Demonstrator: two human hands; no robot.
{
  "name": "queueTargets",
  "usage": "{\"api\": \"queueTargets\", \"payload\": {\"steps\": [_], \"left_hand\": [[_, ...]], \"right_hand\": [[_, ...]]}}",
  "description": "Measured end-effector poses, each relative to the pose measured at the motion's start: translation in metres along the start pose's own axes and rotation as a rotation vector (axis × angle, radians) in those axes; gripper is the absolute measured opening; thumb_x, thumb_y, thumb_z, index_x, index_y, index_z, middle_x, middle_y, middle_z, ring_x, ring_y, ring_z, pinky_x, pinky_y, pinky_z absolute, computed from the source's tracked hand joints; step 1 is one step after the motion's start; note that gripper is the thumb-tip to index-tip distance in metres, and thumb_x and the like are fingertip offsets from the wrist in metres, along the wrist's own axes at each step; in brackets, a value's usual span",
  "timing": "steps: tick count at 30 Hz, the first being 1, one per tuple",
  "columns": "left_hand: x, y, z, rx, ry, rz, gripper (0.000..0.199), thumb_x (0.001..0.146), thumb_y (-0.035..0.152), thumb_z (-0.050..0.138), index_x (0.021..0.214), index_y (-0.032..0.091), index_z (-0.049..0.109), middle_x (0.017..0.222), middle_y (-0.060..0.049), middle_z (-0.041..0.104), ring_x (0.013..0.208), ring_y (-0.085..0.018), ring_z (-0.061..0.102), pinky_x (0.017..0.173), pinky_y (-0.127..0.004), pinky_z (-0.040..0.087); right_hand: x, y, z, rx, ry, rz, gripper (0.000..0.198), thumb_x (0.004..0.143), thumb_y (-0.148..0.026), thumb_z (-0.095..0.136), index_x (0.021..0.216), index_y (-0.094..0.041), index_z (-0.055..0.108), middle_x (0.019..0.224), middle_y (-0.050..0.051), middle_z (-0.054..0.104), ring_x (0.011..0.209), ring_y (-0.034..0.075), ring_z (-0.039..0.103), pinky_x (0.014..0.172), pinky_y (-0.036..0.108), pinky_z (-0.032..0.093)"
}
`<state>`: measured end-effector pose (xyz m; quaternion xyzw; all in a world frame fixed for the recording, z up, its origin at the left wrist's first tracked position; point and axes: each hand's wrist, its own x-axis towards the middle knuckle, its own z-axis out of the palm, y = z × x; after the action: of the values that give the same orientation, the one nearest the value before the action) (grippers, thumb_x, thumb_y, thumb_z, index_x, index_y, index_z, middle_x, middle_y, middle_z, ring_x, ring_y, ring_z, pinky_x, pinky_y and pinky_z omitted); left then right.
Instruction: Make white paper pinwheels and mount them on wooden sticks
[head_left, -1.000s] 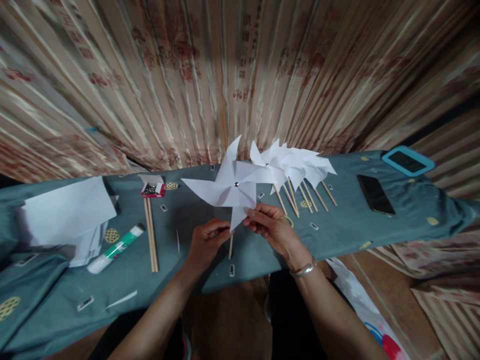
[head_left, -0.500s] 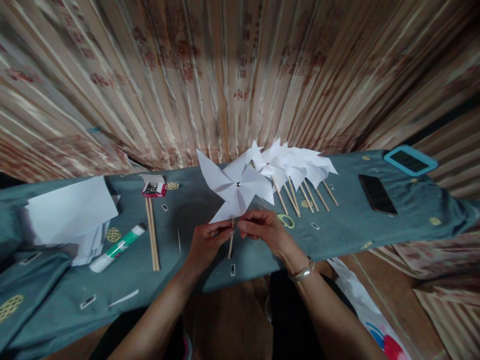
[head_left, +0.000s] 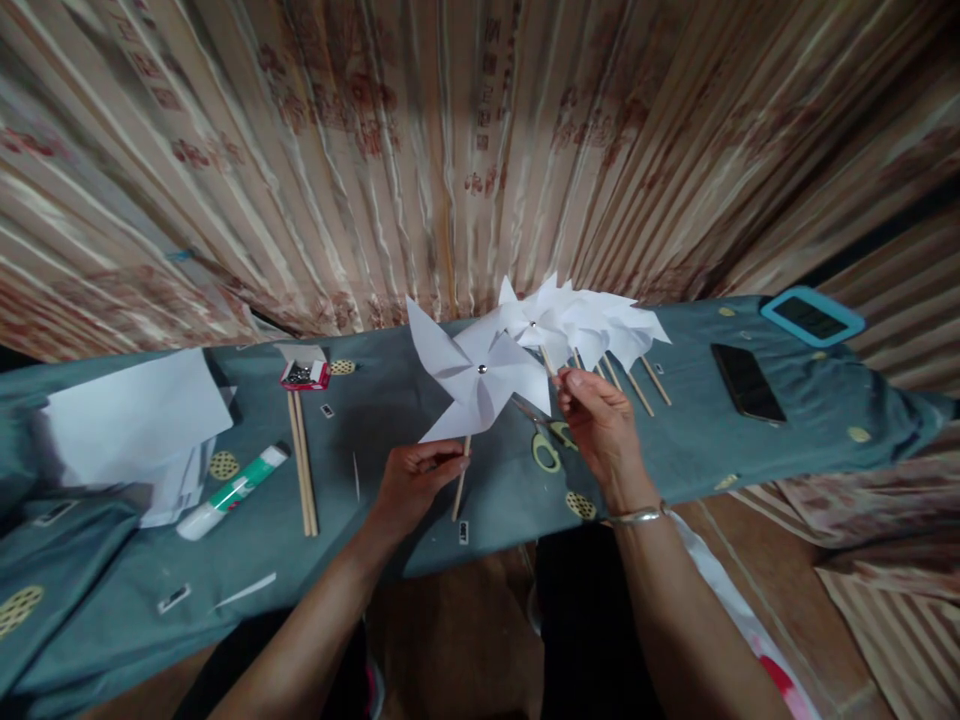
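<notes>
A white paper pinwheel (head_left: 481, 385) with a shiny pin at its centre stands upright in front of me. Its wooden stick (head_left: 460, 490) is pinched low under the blades by my left hand (head_left: 412, 488). My right hand (head_left: 604, 420) has its fingers closed together, close to the pinwheel's right blade and over the sticks of the finished pinwheels behind. What those fingertips hold, if anything, is hidden. Several white pinwheels (head_left: 619, 325) lie overlapping in a row at the back. Green-handled scissors (head_left: 546, 453) lie between my hands, partly covered by the paper and my right hand.
On the left are white paper sheets (head_left: 135, 410), a glue stick (head_left: 232, 493), loose wooden sticks (head_left: 303, 465) and a small red box of pins (head_left: 306, 374). A phone (head_left: 747, 383) and a blue-framed device (head_left: 813, 316) lie right. A pleated curtain (head_left: 420, 150) hangs behind.
My right hand has left the stick and moved right and up, uncovering the scissors. My left hand still holds the pinwheel, which has shifted slightly right in view.
</notes>
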<state>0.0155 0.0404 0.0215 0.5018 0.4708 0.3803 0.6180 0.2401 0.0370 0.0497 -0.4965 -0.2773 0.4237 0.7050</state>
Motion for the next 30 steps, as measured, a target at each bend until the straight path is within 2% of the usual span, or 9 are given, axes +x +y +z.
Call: {"api": "queueTargets", "payload": {"steps": [4,8,13,19,30], "left_hand": [[0.000,-0.002,0.000,0.019,-0.015,0.007,0.021,0.059,0.033,0.081,0.073,0.017,0.081,0.074,-0.006,0.077,0.068,-0.019,0.067,0.066,-0.028,0.052],[0.001,-0.004,-0.001,0.023,0.000,0.030,0.020,0.059,0.032,0.080,0.072,0.017,0.080,0.073,-0.006,0.077,0.069,-0.020,0.068,0.066,-0.028,0.052],[0.002,-0.004,-0.002,0.038,0.007,0.071,0.018,0.061,0.032,0.079,0.071,0.017,0.079,0.071,-0.005,0.075,0.068,-0.019,0.067,0.064,-0.026,0.051],[0.003,-0.006,-0.004,0.044,0.041,0.098,0.017,0.062,0.032,0.078,0.072,0.018,0.079,0.071,-0.004,0.074,0.067,-0.016,0.064,0.064,-0.025,0.049],[0.003,-0.003,-0.005,0.067,0.071,0.135,0.016,0.063,0.032,0.078,0.072,0.018,0.079,0.070,-0.003,0.073,0.067,-0.016,0.064,0.065,-0.025,0.050]], "right_hand": [[-0.002,0.005,0.006,-0.050,-0.018,0.020,0.021,0.056,-0.039,0.087,0.069,-0.027,0.077,0.069,-0.001,0.071,0.058,0.011,0.054,0.056,0.027,0.046],[-0.003,0.007,0.008,-0.030,0.002,0.067,0.025,0.049,-0.037,0.091,0.067,-0.025,0.077,0.059,-0.003,0.067,0.053,0.009,0.050,0.052,0.025,0.042],[-0.006,0.008,0.010,-0.045,-0.033,0.095,0.025,0.050,-0.037,0.090,0.064,-0.023,0.076,0.052,-0.005,0.061,0.049,0.007,0.047,0.049,0.023,0.037],[-0.014,0.012,0.015,-0.057,-0.089,0.137,0.025,0.052,-0.039,0.090,0.062,-0.021,0.075,0.049,-0.005,0.057,0.049,0.007,0.046,0.050,0.023,0.035],[-0.025,0.018,0.026,-0.032,-0.141,0.227,0.028,0.049,-0.041,0.092,0.060,-0.022,0.075,0.052,-0.004,0.061,0.051,0.008,0.046,0.050,0.024,0.033]]}}
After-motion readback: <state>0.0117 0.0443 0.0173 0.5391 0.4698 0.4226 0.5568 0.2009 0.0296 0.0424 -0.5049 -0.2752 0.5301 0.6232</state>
